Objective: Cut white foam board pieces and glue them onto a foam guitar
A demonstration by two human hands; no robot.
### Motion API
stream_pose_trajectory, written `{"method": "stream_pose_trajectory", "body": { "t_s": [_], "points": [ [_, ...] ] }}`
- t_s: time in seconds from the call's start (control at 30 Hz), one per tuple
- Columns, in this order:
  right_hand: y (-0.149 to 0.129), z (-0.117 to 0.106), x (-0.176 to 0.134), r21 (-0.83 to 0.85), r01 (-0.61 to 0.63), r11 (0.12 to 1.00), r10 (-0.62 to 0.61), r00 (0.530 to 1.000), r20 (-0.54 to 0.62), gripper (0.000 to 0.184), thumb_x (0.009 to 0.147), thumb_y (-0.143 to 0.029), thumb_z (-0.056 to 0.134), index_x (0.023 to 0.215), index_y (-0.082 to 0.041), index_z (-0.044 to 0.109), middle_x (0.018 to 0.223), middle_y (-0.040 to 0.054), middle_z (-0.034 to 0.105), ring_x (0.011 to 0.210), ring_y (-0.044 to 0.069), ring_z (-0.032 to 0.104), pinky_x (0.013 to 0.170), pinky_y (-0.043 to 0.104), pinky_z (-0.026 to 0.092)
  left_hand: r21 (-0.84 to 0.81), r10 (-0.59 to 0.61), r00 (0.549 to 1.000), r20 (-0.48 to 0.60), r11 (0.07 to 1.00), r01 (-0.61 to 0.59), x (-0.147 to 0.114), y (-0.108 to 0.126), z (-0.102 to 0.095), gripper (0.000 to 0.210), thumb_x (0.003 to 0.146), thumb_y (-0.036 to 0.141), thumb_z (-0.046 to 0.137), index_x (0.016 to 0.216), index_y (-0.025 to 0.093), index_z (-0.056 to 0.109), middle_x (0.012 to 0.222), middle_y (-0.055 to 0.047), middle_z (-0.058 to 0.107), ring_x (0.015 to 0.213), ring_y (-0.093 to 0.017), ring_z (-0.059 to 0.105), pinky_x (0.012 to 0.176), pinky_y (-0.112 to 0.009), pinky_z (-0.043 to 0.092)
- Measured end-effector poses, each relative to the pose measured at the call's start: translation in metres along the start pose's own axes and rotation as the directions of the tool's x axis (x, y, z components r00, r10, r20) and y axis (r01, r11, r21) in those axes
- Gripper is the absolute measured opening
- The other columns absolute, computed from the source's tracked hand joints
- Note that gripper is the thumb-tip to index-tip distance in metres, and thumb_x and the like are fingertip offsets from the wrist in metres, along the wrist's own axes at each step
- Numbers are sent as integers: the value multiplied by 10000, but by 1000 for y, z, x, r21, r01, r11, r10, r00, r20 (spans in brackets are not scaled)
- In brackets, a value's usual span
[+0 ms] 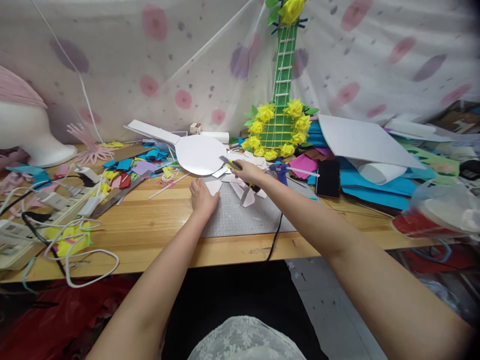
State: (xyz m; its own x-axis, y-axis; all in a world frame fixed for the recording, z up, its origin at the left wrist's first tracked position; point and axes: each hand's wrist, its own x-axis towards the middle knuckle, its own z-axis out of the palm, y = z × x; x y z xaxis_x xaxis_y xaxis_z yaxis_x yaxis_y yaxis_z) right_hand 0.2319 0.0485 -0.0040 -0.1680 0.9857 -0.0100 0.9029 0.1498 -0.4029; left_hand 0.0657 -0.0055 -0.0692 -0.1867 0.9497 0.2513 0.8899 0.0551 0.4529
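Note:
My right hand [248, 173] grips a yellow-and-black utility knife [236, 164], its blade pointing left toward a round white board [200, 155]. My left hand [204, 198], fingers curled, holds a small white board piece [213, 187] at the left edge of the grey cutting mat [232, 217]. More white offcuts [248, 197] lie on the mat under my right hand. A second black-and-yellow tool [255, 188] shows just below that hand, partly hidden. From the round board, a long white strip [153, 132] reaches up to the left.
A green paper guitar with yellow flowers [283, 95] stands at the back. A blue glue gun [278, 172], a phone [328, 178] and stacked sheets [367, 140] lie right. Left are colored scraps [150, 157], a metal ruler [122, 196] and power strips with cables [56, 212].

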Motion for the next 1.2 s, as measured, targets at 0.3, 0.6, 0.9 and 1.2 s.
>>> {"method": "stream_pose_trajectory", "body": {
  "t_s": [0.3, 0.6, 0.9, 1.2],
  "points": [
    [-41, 46, 0, -385, 322, 865, -280, 946, 164, 426, 890, -348, 341, 1290, -245, 443, 1093, 106, 640, 952, 245, 603, 721, 325, 429, 158, 268, 961, 65, 948, -275, -14, -23, 9, 249, 851, 206, 399, 924, 202, 637, 1066, -78, 599, 994, -213, 528, 776, -318, 453],
    [-51, 41, 9, -482, 366, 796, -281, 929, 241, 482, 863, -245, 374, 1342, -293, 399, 1121, 117, 630, 983, 246, 602, 705, 315, 421, 136, 238, 970, 54, 960, -244, -14, -22, 10, 213, 849, 287, 468, 939, 208, 645, 1062, -75, 601, 1014, -212, 528, 757, -309, 460],
    [-32, 26, -10, -448, 345, 825, -215, 924, 315, 478, 872, -351, 391, 1343, -270, 404, 1191, 109, 595, 1014, 253, 581, 707, 300, 420, 153, 202, 976, 81, 965, -213, -11, -21, 8, 234, 859, 296, 457, 960, 220, 653, 1072, -65, 601, 1012, -203, 529, 736, -298, 464],
    [10, -3, -37, -451, 311, 837, -110, 902, 418, 478, 841, -347, 438, 1316, -294, 448, 1107, 90, 642, 902, 234, 619, 641, 269, 400, 133, 199, 978, 64, 969, -206, -12, -22, 9, 231, 849, 303, 462, 934, 225, 662, 1059, -62, 595, 1014, -198, 511, 775, -303, 452]
  ]
}}
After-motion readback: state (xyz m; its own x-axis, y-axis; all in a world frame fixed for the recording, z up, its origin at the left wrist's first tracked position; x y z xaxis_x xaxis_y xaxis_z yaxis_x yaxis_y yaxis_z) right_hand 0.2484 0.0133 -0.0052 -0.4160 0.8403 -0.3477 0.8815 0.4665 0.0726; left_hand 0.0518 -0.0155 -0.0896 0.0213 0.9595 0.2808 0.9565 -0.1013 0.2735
